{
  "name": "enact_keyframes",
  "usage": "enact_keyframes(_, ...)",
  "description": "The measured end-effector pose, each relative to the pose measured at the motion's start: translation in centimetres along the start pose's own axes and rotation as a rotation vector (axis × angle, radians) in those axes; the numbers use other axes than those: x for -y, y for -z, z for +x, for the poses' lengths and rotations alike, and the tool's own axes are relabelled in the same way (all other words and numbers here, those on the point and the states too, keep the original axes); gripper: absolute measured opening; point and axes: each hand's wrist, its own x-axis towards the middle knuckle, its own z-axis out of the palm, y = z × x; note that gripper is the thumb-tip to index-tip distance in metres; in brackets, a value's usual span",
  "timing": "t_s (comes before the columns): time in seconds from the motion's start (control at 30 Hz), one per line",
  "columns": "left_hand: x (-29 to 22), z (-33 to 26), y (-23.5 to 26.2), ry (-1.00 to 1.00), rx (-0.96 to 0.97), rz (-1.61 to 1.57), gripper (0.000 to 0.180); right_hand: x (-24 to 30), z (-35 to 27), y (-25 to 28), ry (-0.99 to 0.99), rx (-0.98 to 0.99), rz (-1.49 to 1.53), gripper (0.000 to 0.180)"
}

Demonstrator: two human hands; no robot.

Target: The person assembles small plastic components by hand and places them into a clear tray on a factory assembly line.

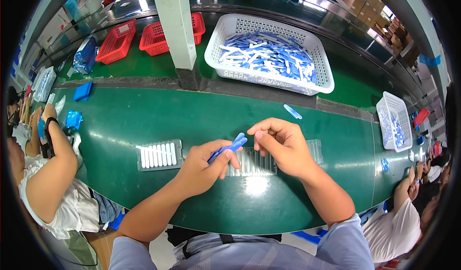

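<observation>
My left hand [204,167] is closed around a small bunch of slim blue plastic sticks [235,144], their rounded ends fanned out past the thumb. Close to those ends, my right hand [283,145] has loosely curled fingers, thumb and forefinger slightly apart, with nothing visible between them. Below both hands lies a clear slotted plastic tray [252,163], partly covered by them. Its slots look unfilled where they show. Another clear tray [314,150] shows partly behind my right wrist. Left of my left hand, a clear tray [179,150] holds a row of white sticks [158,155].
A white basket [326,80] heaped with blue and white sticks stands beyond a dark ledge. Nearer lie loose blue sticks [292,111]. A pale post [176,25] rises beside red baskets [115,42]. Co-workers sit left [53,179] and right [396,227]; a smaller white basket [384,121] stands right.
</observation>
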Motion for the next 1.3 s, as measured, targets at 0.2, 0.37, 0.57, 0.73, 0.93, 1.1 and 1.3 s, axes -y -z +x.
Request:
enact_keyframes(0.2,0.1,-0.1,-0.1,-0.007,-0.023,0.004,0.022,-0.6,-0.4,-0.5,0.081,0.079,-0.159,0.015)
enact_keyframes(0.37,0.3,0.0,-0.1,-0.016,-0.042,0.019,0.019,-0.9,-0.6,-0.8,0.102,0.099,-0.235,0.016)
enact_keyframes(0.57,0.7,0.1,-0.1,-0.013,-0.049,0.057,0.019,-1.1,-0.5,-1.1,0.056,0.12,-0.216,0.016)
enact_keyframes(0.73,1.0,0.3,0.0,-0.022,-0.066,0.029,0.02,-1.4,-0.5,-1.1,0.079,0.094,-0.238,0.018)
enact_keyframes(0.93,0.8,0.1,0.0,0.007,-0.055,-0.003,0.021,-0.9,-0.6,-1.5,0.287,0.067,-0.411,0.025)
enact_keyframes(1.1,0.6,0.0,0.2,-0.01,-0.054,0.116,0.017,-0.7,-0.5,-1.6,0.253,0.076,-0.392,0.026)
enact_keyframes(1.3,1.1,0.4,0.7,-0.372,-0.162,0.472,0.017,-1.3,0.2,-0.9,0.227,0.129,-0.45,0.018)
